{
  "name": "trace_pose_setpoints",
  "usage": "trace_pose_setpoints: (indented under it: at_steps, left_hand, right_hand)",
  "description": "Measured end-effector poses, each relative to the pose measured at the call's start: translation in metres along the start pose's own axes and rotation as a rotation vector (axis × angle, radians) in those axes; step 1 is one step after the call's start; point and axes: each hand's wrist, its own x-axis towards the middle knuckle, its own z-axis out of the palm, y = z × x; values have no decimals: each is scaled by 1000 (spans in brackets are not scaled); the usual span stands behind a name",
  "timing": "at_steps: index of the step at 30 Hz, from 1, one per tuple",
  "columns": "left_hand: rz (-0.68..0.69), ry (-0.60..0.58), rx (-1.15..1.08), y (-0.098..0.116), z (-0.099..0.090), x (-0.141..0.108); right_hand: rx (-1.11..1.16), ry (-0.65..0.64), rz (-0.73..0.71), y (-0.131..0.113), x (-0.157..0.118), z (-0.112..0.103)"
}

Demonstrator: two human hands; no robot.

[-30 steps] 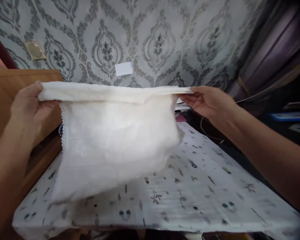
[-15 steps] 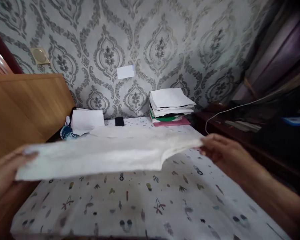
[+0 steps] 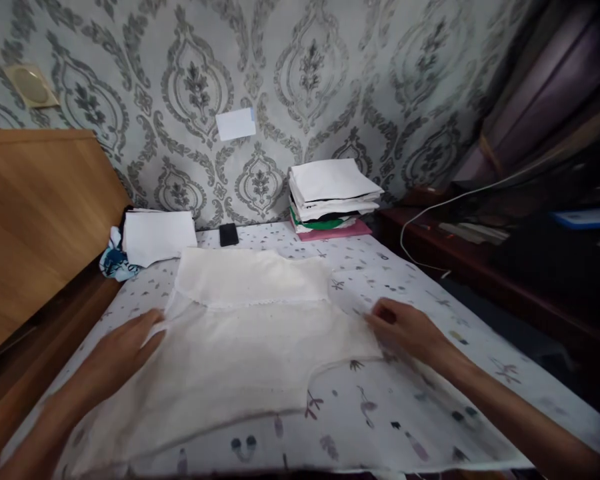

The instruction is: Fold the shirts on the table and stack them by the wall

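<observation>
A white garment (image 3: 250,333) lies spread over the patterned sheet, its near half blurred and partly see-through. My left hand (image 3: 125,347) is at the garment's left edge, thumb and fingers apart around a blurred bit of cloth. Over at the right end, my right hand (image 3: 405,327) has its thumb and fingers pinched on the garment's narrow part. The far half of the garment rests beyond a seam running across it.
At the back right stands a stack of folded cloths (image 3: 335,183). White folded cloth (image 3: 160,237) and a blue patterned cloth (image 3: 117,260) sit at back left, beside a black phone-like object (image 3: 229,235). A wooden board (image 3: 40,220) rises at left; a white cable (image 3: 430,207) hangs at right.
The garment, stretched in the air between both hands before, has come down and spread over the sheet. My left hand has moved right and inward. The view has shifted slightly.
</observation>
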Motion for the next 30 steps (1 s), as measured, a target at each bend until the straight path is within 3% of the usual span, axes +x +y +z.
trace_pose_setpoints:
  at_steps: [3,5,10,14,19,21,25,28,30]
  left_hand:
    - [284,-117,-23,47,21,60]
    - [376,-169,-3,63,35,108]
    - [241,-73,171,61,54,227]
    - [228,-97,231,53,64,280]
    - [245,-115,293,42,64,300]
    - [262,-71,302,37,58,299]
    - [209,152,411,31,56,287]
    - [130,213,512,38,68,278]
    - [168,256,470,52,80,272]
  right_hand:
    - [-89,74,-29,-21,42,4]
    - [-100,36,77,-36,75,12]
    - [-35,-10,195,-53,138,33]
    - [121,18,173,-52,154,39]
    - [439,-90,103,-39,156,37]
    - [539,-70,47,-32,160,36]
    - [237,153,-39,-19,172,38]
    - [140,197,-19,-14,176,46]
    - [120,200,-7,-12,177,50]
